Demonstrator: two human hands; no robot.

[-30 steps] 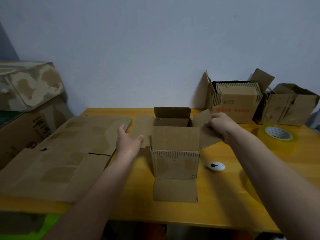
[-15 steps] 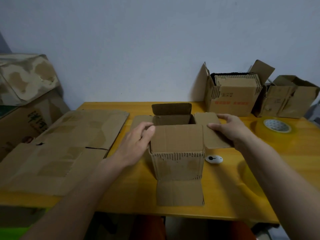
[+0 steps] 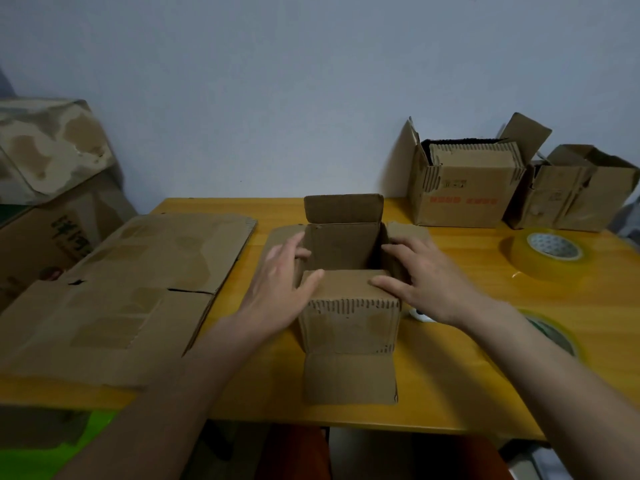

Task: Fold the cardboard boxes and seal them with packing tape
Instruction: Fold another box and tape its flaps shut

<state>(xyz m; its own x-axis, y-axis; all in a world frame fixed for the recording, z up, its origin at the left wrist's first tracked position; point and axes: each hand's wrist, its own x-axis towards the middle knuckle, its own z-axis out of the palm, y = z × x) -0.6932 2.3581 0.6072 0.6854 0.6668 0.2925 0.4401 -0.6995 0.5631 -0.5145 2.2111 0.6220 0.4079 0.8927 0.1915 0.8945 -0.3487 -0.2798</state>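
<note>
An open cardboard box (image 3: 348,306) stands mid-table (image 3: 450,393), a pale wall (image 3: 311,81) behind. Left hand (image 3: 280,282) and right hand (image 3: 426,278) press its sides, fingers spread. A tape roll (image 3: 547,252) lies by the right edge.

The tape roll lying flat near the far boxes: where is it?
Head view, right side: the tape roll lies on the yellow table, in front of the two boxes by the wall.

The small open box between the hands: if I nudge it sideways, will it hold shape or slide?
The small open box is probably light, nothing visible inside, so it likely slides on the smooth table. Its worn, peeled corrugated walls and loose flaps may flex. The left hand and right hand rest on it, steadying it.
</note>
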